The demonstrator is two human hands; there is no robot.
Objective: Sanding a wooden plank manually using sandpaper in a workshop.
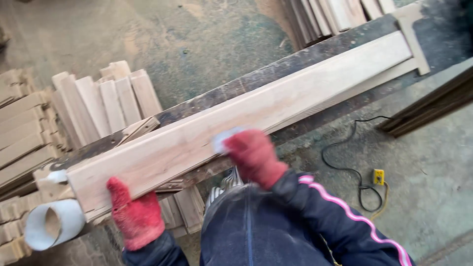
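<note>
A long pale wooden board (256, 108) lies along a dark, worn workbench (315, 54), running from lower left to upper right. My left hand (134, 214), in a red glove, grips the board's near edge close to its left end. My right hand (253, 155), also red-gloved and blurred, presses a small whitish pad or sheet (224, 139) against the board's near face around mid-length. Dark blue sleeves with a pink stripe cover my arms.
A roll of whitish sheet (51, 224) sits at the bench's left end. Stacks of short wooden slats (106, 101) lie on the floor at left, more boards (330, 15) at top. A black cable with a yellow plug (378, 176) runs across the concrete floor on the right.
</note>
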